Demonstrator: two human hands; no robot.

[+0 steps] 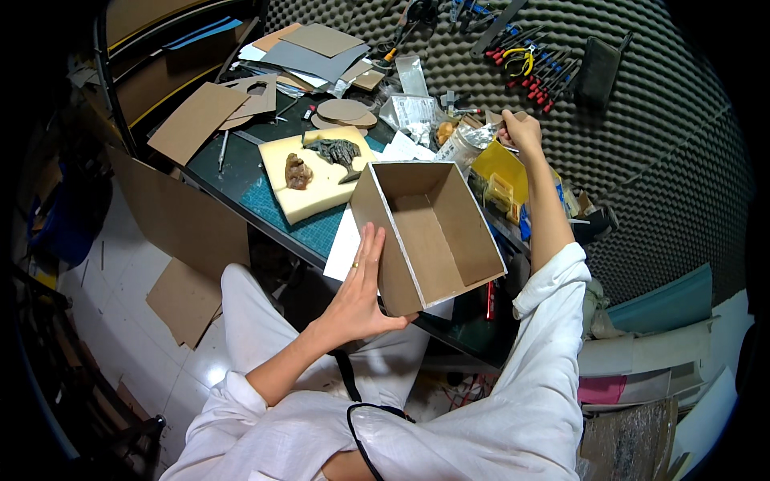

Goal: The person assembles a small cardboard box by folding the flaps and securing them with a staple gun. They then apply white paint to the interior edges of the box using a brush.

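Observation:
An open cardboard box (433, 236) with white edges leans over the front of the workbench, its hollow facing up at me. My left hand (355, 293) supports it, fingers spread along the left wall and thumb at the near lower corner. Farther off to the right, my right hand (521, 134) is closed in a pinch at the mouth of a white tub (464, 149). A small brown, flat piece shows at its fingertips, too small to name surely. Left of the box, a yellow foam block (301, 204) carries a brown figurine (297, 171) and a dark textured piece (335, 152).
Cardboard sheets (196, 120) and round cardboard discs (343, 111) lie on the bench behind the foam. A yellow container (501, 172) stands beside the tub. Pliers (523, 60) and several screwdrivers hang on the foam-covered wall. A large cardboard panel (180, 212) leans against the bench's left side.

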